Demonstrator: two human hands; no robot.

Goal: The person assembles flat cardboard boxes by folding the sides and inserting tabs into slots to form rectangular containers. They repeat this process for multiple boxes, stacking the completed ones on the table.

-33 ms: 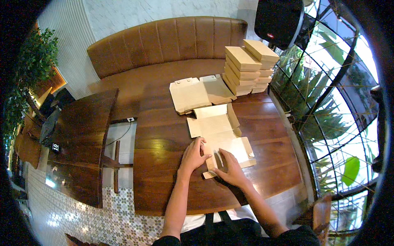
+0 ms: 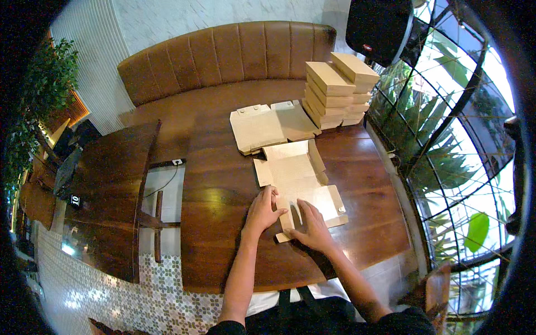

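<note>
In front of me an unfolded brown cardboard box (image 2: pixel 294 171) lies on the wooden table, its flaps partly raised. At its near left side, my left hand (image 2: pixel 261 212) is closed on the narrow side flap, fingers bent and thumb against the board. Just to the right, my right hand (image 2: pixel 314 228) has its thumb at the front end of that flap and its bent fingers on the inner panel. The fingertips' exact contact is partly hidden. Beyond this box, a pile of flat, unfolded cardboard boxes (image 2: pixel 259 129) lies touching or close to its far edge.
Stacks of closed cardboard boxes (image 2: pixel 329 84) stand at the table's far right corner. A brown padded bench (image 2: pixel 223 58) runs behind the wooden table (image 2: pixel 218 240). Another table (image 2: pixel 111 195) is on the left, across a gap. A window with black bars (image 2: pixel 452 139) borders the right side.
</note>
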